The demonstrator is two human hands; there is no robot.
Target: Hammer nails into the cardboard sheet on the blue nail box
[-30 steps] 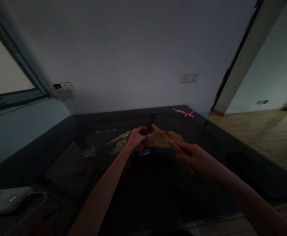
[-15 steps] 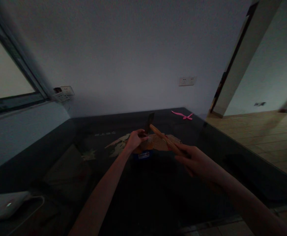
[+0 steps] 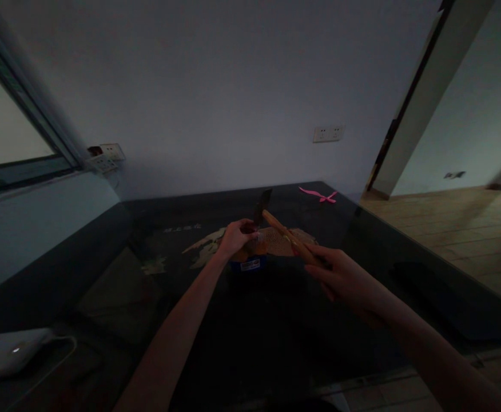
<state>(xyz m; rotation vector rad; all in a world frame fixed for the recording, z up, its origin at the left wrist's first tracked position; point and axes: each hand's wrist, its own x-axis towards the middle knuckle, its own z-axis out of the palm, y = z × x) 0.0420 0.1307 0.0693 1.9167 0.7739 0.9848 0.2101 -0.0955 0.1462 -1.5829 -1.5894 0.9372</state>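
Note:
The room is dim. My right hand (image 3: 340,276) is closed round the wooden handle of a hammer (image 3: 291,237), whose dark head (image 3: 262,207) stands tilted above a small orange object on a blue block with a white label (image 3: 249,263). My left hand (image 3: 233,237) is closed on that orange object, just below the hammer head; what exactly it pinches is too dark to make out. All this sits on a dark glass table (image 3: 276,332) with a pale printed picture (image 3: 207,249) under the glass.
A white box with a cable (image 3: 6,352) lies at the table's near left. A pink ribbon (image 3: 321,196) rests at the far right corner. Wall sockets (image 3: 328,134) are behind, a window at left, and tiled floor beyond the table's right edge.
The hammer head has lifted slightly and the view has shifted a little. Both hands keep their hold in nearly the same place.

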